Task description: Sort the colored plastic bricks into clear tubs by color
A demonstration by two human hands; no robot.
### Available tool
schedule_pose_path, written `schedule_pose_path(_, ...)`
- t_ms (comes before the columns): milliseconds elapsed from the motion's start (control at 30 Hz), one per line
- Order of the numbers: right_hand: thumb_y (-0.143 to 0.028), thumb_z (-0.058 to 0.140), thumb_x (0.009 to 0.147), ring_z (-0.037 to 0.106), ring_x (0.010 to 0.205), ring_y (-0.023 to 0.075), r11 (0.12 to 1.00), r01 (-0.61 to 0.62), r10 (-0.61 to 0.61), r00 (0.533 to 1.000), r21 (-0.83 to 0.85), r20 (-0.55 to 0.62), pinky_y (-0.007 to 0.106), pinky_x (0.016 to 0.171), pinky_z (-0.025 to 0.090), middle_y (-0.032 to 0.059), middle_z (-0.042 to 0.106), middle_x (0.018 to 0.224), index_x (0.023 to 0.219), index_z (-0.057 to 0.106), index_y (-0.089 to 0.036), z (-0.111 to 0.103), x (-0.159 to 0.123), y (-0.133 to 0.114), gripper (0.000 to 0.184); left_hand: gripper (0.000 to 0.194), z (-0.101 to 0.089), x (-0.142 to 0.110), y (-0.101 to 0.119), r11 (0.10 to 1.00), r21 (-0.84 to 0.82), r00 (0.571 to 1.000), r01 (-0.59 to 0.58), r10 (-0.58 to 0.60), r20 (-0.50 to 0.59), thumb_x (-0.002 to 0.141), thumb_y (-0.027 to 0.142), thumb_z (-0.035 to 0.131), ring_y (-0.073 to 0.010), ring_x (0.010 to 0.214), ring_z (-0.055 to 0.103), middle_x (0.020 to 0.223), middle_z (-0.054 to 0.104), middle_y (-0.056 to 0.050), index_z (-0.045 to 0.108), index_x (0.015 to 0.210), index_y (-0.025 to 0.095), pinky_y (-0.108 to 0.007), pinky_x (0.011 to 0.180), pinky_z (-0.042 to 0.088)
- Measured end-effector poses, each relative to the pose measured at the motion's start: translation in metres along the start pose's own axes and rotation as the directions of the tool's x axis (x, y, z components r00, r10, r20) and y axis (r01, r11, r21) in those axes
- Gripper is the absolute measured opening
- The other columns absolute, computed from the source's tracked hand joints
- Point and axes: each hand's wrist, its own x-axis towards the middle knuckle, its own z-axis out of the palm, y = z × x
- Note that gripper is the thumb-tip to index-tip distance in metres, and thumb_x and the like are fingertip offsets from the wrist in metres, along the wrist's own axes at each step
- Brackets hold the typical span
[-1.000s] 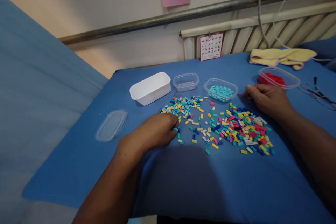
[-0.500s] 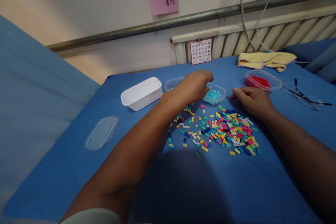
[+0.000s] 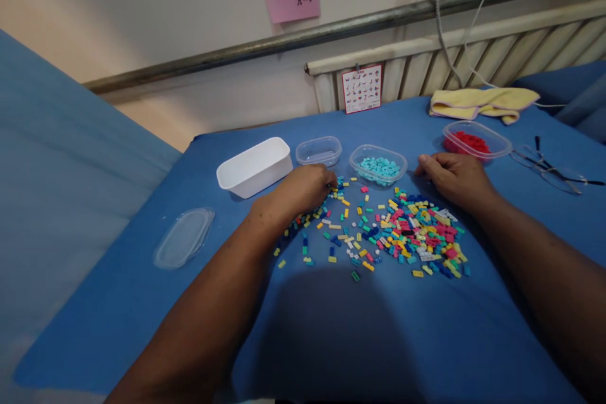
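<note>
The left hand point(image 3: 303, 192) has come back from the tub of teal bricks point(image 3: 379, 167) onto the loose bricks point(image 3: 402, 237) beneath its curled fingers, grip hidden, while the right hand point(image 3: 457, 178) rests flat.

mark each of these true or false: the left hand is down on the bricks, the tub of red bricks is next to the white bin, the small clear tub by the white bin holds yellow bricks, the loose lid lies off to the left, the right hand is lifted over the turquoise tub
1. The left hand is down on the mixed bricks. True.
2. The tub of red bricks is next to the white bin. False: it sits far right, near the yellow cloth.
3. The small clear tub by the white bin holds yellow bricks. False: it looks empty.
4. The loose lid lies off to the left. True.
5. The right hand is lifted over the turquoise tub. False: it rests on the blue cloth, right of that tub.
</note>
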Motion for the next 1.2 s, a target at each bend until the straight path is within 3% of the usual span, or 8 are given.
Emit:
schedule_pose_path(300, -0.058, 0.059, 0.099, 0.069, 0.072, 0.0216, 0.999, -0.028, 0.028, 1.000, -0.017, 0.006, 0.033, 0.067, 0.045, 0.0075, 0.079, 0.077, 0.091, 0.085, -0.016, -0.002, -0.001, -0.006, 0.050, 0.022, 0.001, -0.021, -0.011, 0.946, -0.297, 0.981, 0.134, -0.170, -0.098, 0.096, 0.022, 0.062, -0.0207, 0.088, 0.073, 0.102, 0.082, -0.005, 0.081, 0.108, 0.021, -0.032, 0.082, 0.053)
schedule_pose_path(500, -0.061, 0.059, 0.098, 0.069, 0.071, 0.0224, 0.999, -0.025, 0.024, 1.000, -0.032, -0.003, 0.034, 0.067, 0.045, 0.0067, 0.078, 0.075, 0.093, 0.085, -0.017, -0.002, -0.001, -0.006, 0.052, 0.031, 0.011, -0.017, -0.007, 0.991, -0.086, 0.985, 0.100, -0.111, -0.129, 0.100, 0.021, 0.060, -0.0262, 0.109, 0.073, 0.120, 0.079, -0.010, 0.080, 0.123, 0.023, -0.037, 0.095, 0.056)
schedule_pose_path(633, -0.063, 0.059, 0.097, 0.067, 0.068, 0.0226, 0.999, -0.015, 0.014, 1.000, -0.032, -0.014, 0.034, 0.064, 0.044, 0.0064, 0.077, 0.071, 0.091, 0.085, -0.017, -0.002, -0.001, -0.004, 0.053, 0.030, 0.014, -0.010, 0.001, 0.994, 0.047, 0.993, 0.102, -0.099, -0.069, 0.102, 0.021, 0.056, -0.0280, 0.108, 0.073, 0.121, 0.078, -0.011, 0.079, 0.122, 0.022, -0.037, 0.088, 0.055)
schedule_pose_path(833, -0.060, 0.060, 0.099, 0.072, 0.075, 0.0254, 1.000, -0.011, 0.011, 1.000, -0.020, -0.006, 0.036, 0.066, 0.047, 0.0065, 0.080, 0.078, 0.090, 0.084, -0.021, 0.000, 0.000, 0.000, 0.047, 0.023, 0.008, -0.018, -0.002, 0.985, -0.146, 0.989, 0.088, -0.104, -0.107, 0.100, 0.021, 0.056, -0.0243, 0.095, 0.070, 0.110, 0.078, -0.010, 0.075, 0.113, 0.019, -0.036, 0.082, 0.052)
schedule_pose_path(933, -0.060, 0.059, 0.100, 0.072, 0.073, 0.0265, 1.000, 0.003, -0.003, 1.000, -0.017, -0.004, 0.037, 0.065, 0.048, 0.0061, 0.080, 0.078, 0.087, 0.084, -0.024, 0.000, 0.000, 0.000, 0.045, 0.021, 0.006, -0.022, -0.007, 0.881, -0.456, 0.974, 0.127, -0.198, -0.111, 0.099, 0.028, 0.060, -0.0192, 0.082, 0.067, 0.096, 0.075, -0.005, 0.072, 0.113, 0.019, -0.032, 0.073, 0.050)
schedule_pose_path(1033, -0.058, 0.059, 0.101, 0.072, 0.074, 0.0258, 1.000, 0.006, -0.006, 1.000, -0.015, -0.006, 0.037, 0.067, 0.048, 0.0062, 0.080, 0.079, 0.088, 0.084, -0.023, 0.000, 0.000, 0.000, 0.045, 0.016, 0.006, -0.024, -0.009, 0.661, -0.734, 0.955, 0.157, -0.292, -0.058, 0.099, 0.031, 0.064, -0.0145, 0.072, 0.062, 0.085, 0.071, -0.002, 0.070, 0.107, 0.018, -0.028, 0.067, 0.047)
schedule_pose_path(1133, -0.056, 0.060, 0.101, 0.071, 0.075, 0.0240, 1.000, -0.008, 0.008, 1.000, -0.023, 0.001, 0.034, 0.066, 0.046, 0.0071, 0.080, 0.079, 0.093, 0.085, -0.018, -0.001, 0.000, -0.001, 0.046, 0.012, 0.005, -0.024, -0.009, 0.443, -0.878, 0.939, 0.181, -0.343, 0.021, 0.098, 0.029, 0.068, -0.0127, 0.067, 0.061, 0.079, 0.069, 0.000, 0.067, 0.104, 0.019, -0.028, 0.066, 0.048)
schedule_pose_path(1200, -0.057, 0.060, 0.102, 0.070, 0.073, 0.0225, 1.000, -0.009, 0.009, 1.000, -0.028, 0.006, 0.033, 0.065, 0.045, 0.0071, 0.079, 0.077, 0.094, 0.085, -0.017, -0.001, 0.000, -0.001, 0.048, 0.011, 0.004, -0.021, -0.007, 0.380, -0.907, 0.933, 0.183, -0.357, 0.039, 0.096, 0.027, 0.071, -0.0126, 0.066, 0.062, 0.077, 0.069, 0.000, 0.067, 0.102, 0.019, -0.029, 0.067, 0.050)
